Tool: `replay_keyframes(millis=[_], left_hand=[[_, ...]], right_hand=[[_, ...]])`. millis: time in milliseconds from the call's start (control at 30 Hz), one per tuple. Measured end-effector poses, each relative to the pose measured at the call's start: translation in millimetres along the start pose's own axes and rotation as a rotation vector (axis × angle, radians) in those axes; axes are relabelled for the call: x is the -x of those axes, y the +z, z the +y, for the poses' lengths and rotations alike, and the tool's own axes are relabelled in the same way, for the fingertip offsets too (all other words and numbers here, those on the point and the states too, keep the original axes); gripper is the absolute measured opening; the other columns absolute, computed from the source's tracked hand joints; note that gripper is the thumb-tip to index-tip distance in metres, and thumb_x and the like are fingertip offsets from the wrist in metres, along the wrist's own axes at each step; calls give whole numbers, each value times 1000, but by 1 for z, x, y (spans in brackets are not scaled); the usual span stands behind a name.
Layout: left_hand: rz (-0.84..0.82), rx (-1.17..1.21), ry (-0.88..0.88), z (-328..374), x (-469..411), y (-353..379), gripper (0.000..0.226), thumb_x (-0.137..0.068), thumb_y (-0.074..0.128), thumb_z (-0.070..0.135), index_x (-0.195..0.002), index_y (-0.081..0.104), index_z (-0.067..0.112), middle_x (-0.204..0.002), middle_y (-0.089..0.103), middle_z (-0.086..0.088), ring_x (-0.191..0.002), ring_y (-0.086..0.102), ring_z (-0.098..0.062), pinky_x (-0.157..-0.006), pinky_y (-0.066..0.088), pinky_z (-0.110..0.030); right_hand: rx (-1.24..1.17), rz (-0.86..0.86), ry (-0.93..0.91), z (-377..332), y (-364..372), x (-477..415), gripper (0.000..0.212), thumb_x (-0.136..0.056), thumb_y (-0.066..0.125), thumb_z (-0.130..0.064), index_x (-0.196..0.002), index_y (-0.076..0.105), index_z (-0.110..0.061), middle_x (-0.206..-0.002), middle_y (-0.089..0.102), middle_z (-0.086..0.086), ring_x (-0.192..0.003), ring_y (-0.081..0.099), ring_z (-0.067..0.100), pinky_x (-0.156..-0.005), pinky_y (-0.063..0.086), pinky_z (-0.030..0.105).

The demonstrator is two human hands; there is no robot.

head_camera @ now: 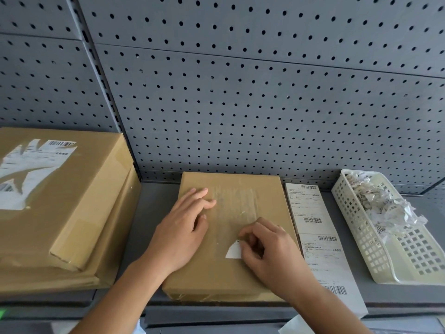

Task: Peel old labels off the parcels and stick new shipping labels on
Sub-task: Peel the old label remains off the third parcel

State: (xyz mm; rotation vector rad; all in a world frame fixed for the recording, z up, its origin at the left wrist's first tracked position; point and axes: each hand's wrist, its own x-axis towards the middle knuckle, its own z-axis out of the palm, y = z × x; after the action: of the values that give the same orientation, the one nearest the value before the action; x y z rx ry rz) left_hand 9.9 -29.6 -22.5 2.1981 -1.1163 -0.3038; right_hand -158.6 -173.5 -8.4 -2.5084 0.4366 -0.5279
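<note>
A flat brown parcel [231, 189] lies on the grey shelf in front of me. Glue residue marks its top where a label was. My left hand [180, 230] rests flat on the parcel's left half, fingers straight. My right hand [269, 251] has its fingers curled and pinches a small white scrap of old label [233, 252] still stuck near the parcel's middle. A strip of new shipping labels [320, 237] with barcodes lies right beside the parcel.
A stack of larger brown boxes [60, 213] stands at the left; the top one carries a half-torn white label [29, 169]. A cream perforated basket [409, 256] holding torn label scraps sits at the right. Grey pegboard [240, 92] forms the back wall.
</note>
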Motion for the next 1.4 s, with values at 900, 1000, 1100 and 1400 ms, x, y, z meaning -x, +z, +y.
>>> replay_keyframes(millis=[900, 1000, 1100, 1400], left_hand=[[-21, 0, -18, 3, 0, -2, 37, -106, 39, 26, -137, 51, 43, -157, 20, 36, -145, -3, 19, -116, 28, -34], [-24, -9, -17, 3, 0, -2, 38, -106, 39, 26, -138, 50, 44, -157, 19, 37, -144, -4, 19, -116, 26, -33], [-24, -16, -19, 4, 0, -3, 38, -106, 39, 26, -138, 50, 44, -156, 18, 37, -144, -4, 20, -115, 25, -31], [-22, -5, -19, 4, 0, -3, 37, -106, 39, 26, -137, 51, 43, -156, 19, 37, -144, -3, 20, -115, 26, -31]], right_hand=[[177, -169, -76, 0, -7, -16, 4, -81, 62, -17, -81, 62, -21, -79, 54, -12, -62, 52, 12, -52, 51, 32], [245, -215, -82, -3, -5, -23, 7, -84, 58, -13, -84, 64, -16, -85, 59, -6, -69, 58, 17, -57, 54, 35], [409, -306, -78, -9, 0, -29, 5, -81, 60, -9, -83, 62, -13, -85, 60, 1, -72, 58, 22, -52, 46, 31], [288, -300, -53, -7, -5, -27, 3, -87, 52, -17, -89, 53, -15, -87, 56, -2, -68, 50, 18, -60, 38, 28]])
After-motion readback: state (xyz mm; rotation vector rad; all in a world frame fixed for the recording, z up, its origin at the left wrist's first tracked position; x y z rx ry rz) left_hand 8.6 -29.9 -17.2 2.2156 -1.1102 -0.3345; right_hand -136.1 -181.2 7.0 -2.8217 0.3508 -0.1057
